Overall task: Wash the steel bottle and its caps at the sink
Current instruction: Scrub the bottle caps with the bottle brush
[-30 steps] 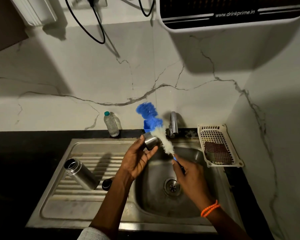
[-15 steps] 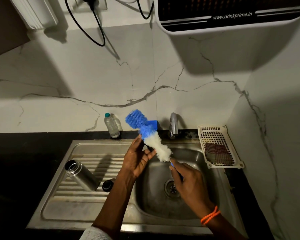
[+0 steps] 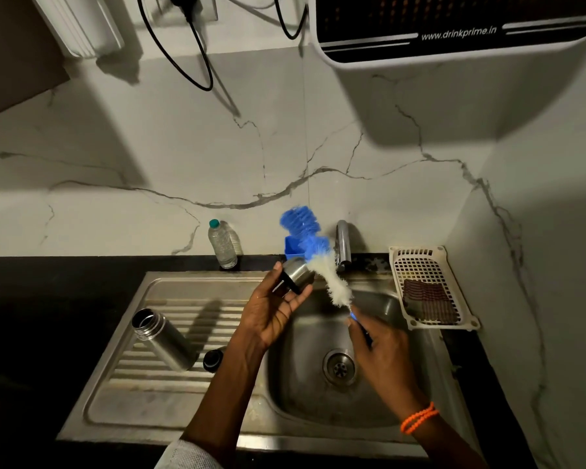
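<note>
Plastic water bottle (image 3: 223,244), white basket (image 3: 430,286) beside tap (image 3: 342,243)

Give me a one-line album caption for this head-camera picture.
At the sink, the left hand holds a steel cap against the bottle brush gripped by the right hand.

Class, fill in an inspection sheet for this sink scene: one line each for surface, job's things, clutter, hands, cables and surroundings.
Surface: steel sink with ribbed drainboard, set in a dark counter.
Job's things: steel bottle open, lying on the drainboard; black cap beside it; steel cap in the left hand; bottle brush touching it.
Clutter: plastic water bottle; white basket holding a dark scrub pad.
Hands: left hand holds the steel cap; right hand has its grip on the brush handle.
Cables: black cables hang from a wall socket.
Surroundings: marble-pattern wall, tap, water purifier above.
</note>
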